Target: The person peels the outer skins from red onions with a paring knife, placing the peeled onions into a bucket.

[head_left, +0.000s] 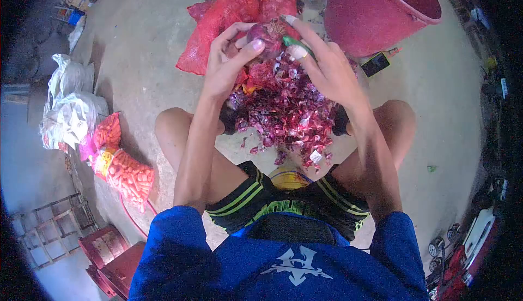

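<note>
Here is the large, round, purple-red onion with a dry, stringy tuft (267, 36), up in the air at the far middle, above the litter. The left hand (231, 55) has it cupped from the left, fingers curled around the side and thumb pressed on the near face. The right hand (324, 66) comes in from the right, partly closed around a small, curved, bright-green implement (298, 44), forefinger reaching over to the far right edge of the onion; whether a blade meets the skin, one cannot tell.

Below both hands, a loose heap of papery purple and pink onion skins (294, 110) spreads over the smooth grey concrete floor (139, 34), between the person's bent legs. Just beyond, far and left of the heap, slumps a bulging red mesh sack (218, 28). Over at the far right looms a big, round, dark-pink plastic tub (362, 17), wide-mouthed and tilted in this view, with a flat black rectangular device with a bright rim (376, 65) lying near it. Out on the left, crumpled white plastic sacks (73, 113) stand farther off than a clear bag packed with orange sticks (131, 178).
</note>
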{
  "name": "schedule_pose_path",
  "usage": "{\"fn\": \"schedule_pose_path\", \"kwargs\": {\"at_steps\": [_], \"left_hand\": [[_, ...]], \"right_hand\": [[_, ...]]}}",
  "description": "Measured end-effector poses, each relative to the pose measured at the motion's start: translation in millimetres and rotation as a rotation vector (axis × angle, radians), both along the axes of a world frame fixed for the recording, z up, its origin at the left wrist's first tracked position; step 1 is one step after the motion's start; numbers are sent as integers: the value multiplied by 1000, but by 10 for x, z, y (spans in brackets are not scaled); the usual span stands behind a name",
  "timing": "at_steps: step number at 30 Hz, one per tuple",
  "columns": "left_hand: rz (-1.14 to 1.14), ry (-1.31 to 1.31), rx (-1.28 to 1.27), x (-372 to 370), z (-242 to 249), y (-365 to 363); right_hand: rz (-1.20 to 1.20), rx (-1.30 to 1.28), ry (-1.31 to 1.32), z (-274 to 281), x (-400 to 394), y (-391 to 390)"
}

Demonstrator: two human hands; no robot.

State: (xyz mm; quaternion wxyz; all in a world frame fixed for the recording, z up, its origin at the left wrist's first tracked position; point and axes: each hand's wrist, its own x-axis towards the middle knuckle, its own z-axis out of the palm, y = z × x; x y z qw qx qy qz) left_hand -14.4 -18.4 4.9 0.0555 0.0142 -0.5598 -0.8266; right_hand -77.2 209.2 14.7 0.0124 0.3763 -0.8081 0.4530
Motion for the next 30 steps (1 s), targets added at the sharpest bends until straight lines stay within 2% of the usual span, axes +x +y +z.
{"fn": "schedule_pose_path", "kwargs": {"at_steps": [2, 4, 8, 10, 11, 14, 15, 16, 17, 21, 23, 30], "left_hand": [[-18, 27, -12, -8, 21, 28], [231, 351, -709, 12, 46, 131], [235, 289, -524, 52, 64, 187], [97, 160, -220, 24, -11, 107], [97, 159, -221, -2, -51, 88], [-17, 236, -106, -60, -68, 68], [-19, 167, 24, -62, -25, 92], [-21, 99, 153, -65, 1, 117], [-16, 101, 151, -79, -3, 155], [124, 271, -22, -151, -57, 276], [303, 289, -551, -210, -91, 256], [326, 262, -398, -208, -84, 348]], "right_hand": [[18, 30, 36, -30, -22, 10], [17, -15, 72, -105, -58, -29], [9, -52, 14, -86, -21, -52], [-13, -51, 22, -121, -55, -66], [-13, -52, 21, -125, -69, -70], [47, -324, -355, -115, -90, -69], [53, -322, -354, -114, -88, -76], [82, -389, -479, -113, -89, -90], [108, -456, -603, -111, -88, -104], [135, -467, -705, -82, 17, -196], [131, -463, -667, -131, 20, -226], [61, -637, -829, -156, -140, -208]]}}
